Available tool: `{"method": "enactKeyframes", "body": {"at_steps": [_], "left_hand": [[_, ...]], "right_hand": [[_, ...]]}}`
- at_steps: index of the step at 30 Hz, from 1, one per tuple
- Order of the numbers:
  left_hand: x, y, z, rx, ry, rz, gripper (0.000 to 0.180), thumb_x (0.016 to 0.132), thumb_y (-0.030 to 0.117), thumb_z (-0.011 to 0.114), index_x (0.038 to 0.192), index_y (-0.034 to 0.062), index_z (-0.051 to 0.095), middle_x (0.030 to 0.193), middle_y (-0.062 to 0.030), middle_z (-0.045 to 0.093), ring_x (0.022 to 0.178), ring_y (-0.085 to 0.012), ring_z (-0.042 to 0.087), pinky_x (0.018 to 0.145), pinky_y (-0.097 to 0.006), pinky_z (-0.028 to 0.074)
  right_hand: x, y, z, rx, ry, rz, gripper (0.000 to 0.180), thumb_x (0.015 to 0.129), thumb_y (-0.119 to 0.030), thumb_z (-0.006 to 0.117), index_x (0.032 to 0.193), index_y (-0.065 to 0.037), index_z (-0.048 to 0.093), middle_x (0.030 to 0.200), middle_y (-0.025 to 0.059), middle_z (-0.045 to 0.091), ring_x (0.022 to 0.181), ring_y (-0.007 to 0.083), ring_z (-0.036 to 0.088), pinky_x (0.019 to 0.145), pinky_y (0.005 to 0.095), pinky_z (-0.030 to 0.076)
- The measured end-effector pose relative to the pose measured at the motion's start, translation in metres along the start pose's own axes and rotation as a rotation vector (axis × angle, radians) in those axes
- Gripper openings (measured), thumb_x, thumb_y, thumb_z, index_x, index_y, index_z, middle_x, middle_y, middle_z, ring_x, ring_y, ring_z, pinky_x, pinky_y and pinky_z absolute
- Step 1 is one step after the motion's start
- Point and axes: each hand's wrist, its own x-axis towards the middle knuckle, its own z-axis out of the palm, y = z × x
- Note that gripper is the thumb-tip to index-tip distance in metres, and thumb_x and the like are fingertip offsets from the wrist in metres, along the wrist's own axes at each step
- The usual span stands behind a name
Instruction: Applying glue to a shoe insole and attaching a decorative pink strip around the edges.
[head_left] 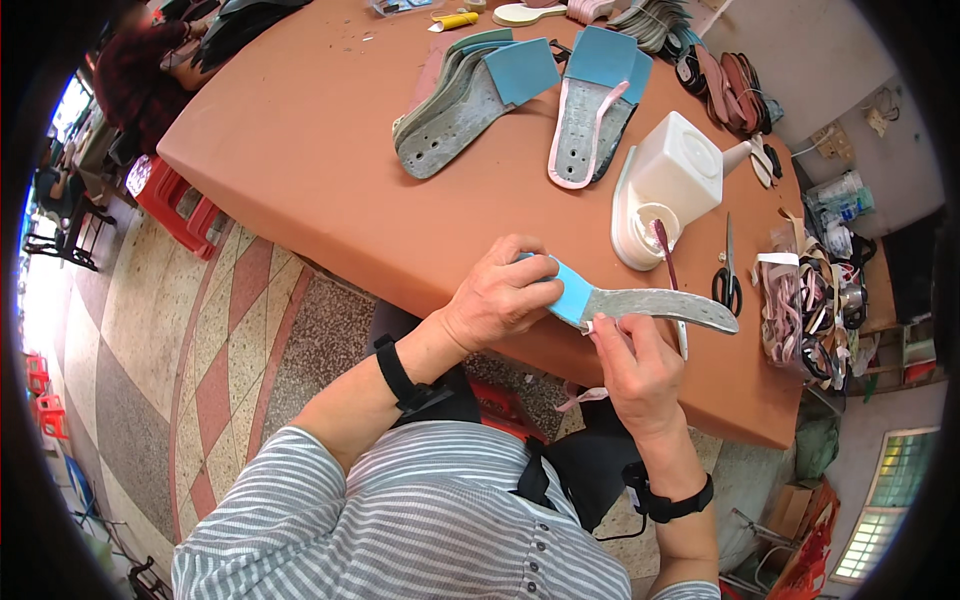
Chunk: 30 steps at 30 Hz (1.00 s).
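Note:
My left hand (pixel 505 295) is closed round the blue end of a grey shoe insole (pixel 660 304), held edge-on above the near table edge. Beneath it, my right hand (pixel 640 372) pinches a thin pink strip (pixel 590 327) against the insole's lower edge. A pink length (pixel 583 397) hangs lower, beside that hand; whether it is the same strip I cannot tell. Just beyond the insole stands a white glue pot (pixel 682 160) with a dark red-handled brush (pixel 662 240) in its round cup. Another insole (pixel 573 130), edged in pink, lies beside a stack of insoles (pixel 450 115).
Black-handled scissors (pixel 728 285) lie right of the pot. Bundled soles (pixel 735 90) and a yellow tube (pixel 455 20) rest farther back. A bin of straps (pixel 790 310) stands at the right edge. Red stools (pixel 175 205) and a seated person (pixel 140 75) are left of the table (pixel 290 130).

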Motion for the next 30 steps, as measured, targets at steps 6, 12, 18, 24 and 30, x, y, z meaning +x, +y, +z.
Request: {"method": "enactKeyframes", "body": {"at_steps": [6,12,18,24,30], "left_hand": [[0.000,0.001,-0.002,-0.009,-0.018,0.007,0.031,0.058,0.006,0.075,0.087,0.0101,0.064,0.094,-0.0042,0.061,0.094,-0.0285,0.058,0.076,-0.035,0.052],[0.006,0.016,-0.014,0.132,0.034,0.017,0.024,0.060,0.008,0.071,0.083,0.0108,0.064,0.102,-0.0035,0.064,0.103,-0.0302,0.059,0.101,-0.050,0.039],[0.011,0.051,-0.032,0.367,-0.026,0.016,0.025,0.074,0.012,0.066,0.099,0.0162,0.069,0.100,-0.0017,0.065,0.106,-0.0217,0.063,0.114,-0.052,0.015],[0.024,0.068,-0.047,0.013,-0.284,-0.006,0.036,0.077,0.019,0.070,0.113,0.0150,0.065,0.091,0.0017,0.060,0.094,-0.0173,0.060,0.108,-0.052,0.022],[0.024,0.067,-0.043,-0.071,-0.296,-0.024,0.037,0.077,0.021,0.075,0.113,0.0179,0.065,0.088,0.0034,0.058,0.087,-0.0169,0.056,0.104,-0.052,0.023]], "right_hand": [[0.002,-0.002,0.000,-0.181,-0.048,-0.112,0.019,0.078,-0.006,0.063,0.096,0.000,0.064,0.076,0.0047,0.049,0.061,0.0150,0.055,0.049,0.0271,0.043],[0.002,-0.010,-0.010,-0.142,-0.131,-0.078,0.013,0.076,-0.007,0.061,0.088,-0.003,0.059,0.074,0.0049,0.044,0.062,0.0145,0.055,0.050,0.0275,0.045],[0.010,-0.023,-0.032,-0.059,-0.120,-0.029,0.014,0.073,-0.003,0.065,0.086,-0.003,0.060,0.076,0.0061,0.046,0.062,0.0171,0.058,0.050,0.0291,0.047],[0.006,-0.024,-0.041,0.087,-0.185,0.115,0.012,0.075,-0.005,0.070,0.084,-0.004,0.062,0.078,0.0077,0.050,0.059,0.0230,0.060,0.049,0.0333,0.048],[0.002,-0.021,-0.044,0.216,-0.207,0.184,0.012,0.079,-0.009,0.071,0.083,-0.004,0.061,0.078,0.0092,0.051,0.059,0.0281,0.060,0.052,0.0381,0.048]]}}
